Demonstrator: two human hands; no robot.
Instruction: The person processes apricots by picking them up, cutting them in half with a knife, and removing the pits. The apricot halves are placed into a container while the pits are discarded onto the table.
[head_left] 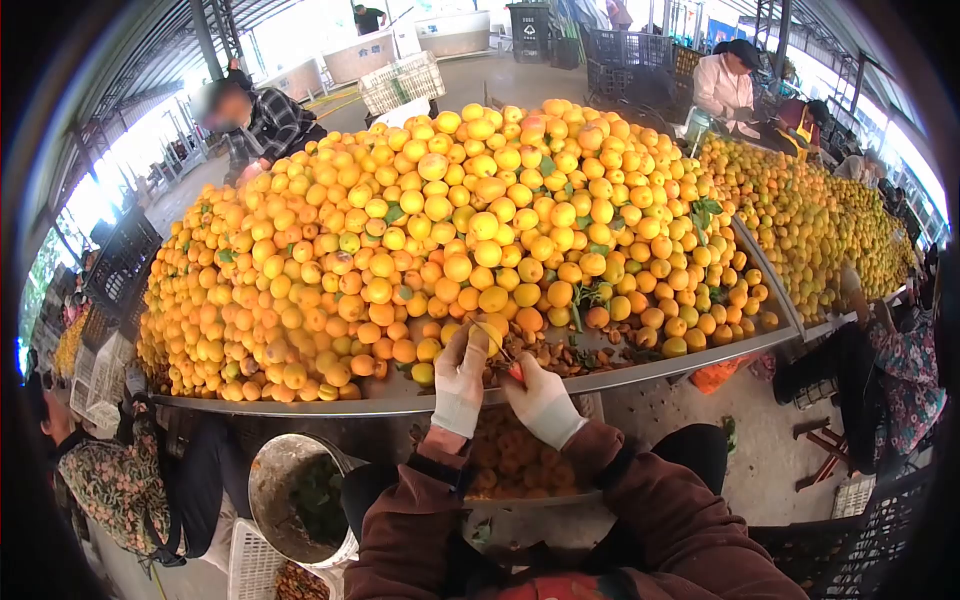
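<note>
My left hand [462,372], in a whitish work glove, is closed on a yellow-orange apricot [492,336] at the table's near edge. Close beside it, my gloved right hand [540,398] is closed on a small red-handled knife [516,371]; its thin blade points toward the apricot and is partly hidden. Both hands are above the metal rim [400,406] of the sorting table. A large heap of apricots [440,220] with a few green leaves rises just beyond them. Brown scraps [570,355], which look like pits and bits of fruit, lie to the right of my hands.
Below the rim, between my knees, is a container of apricot halves [520,455]. A white bucket [270,490] with leaves and a white crate [250,565] stand at my left. People work on both sides, one across the heap [270,125]. Another heap [810,210] lies right.
</note>
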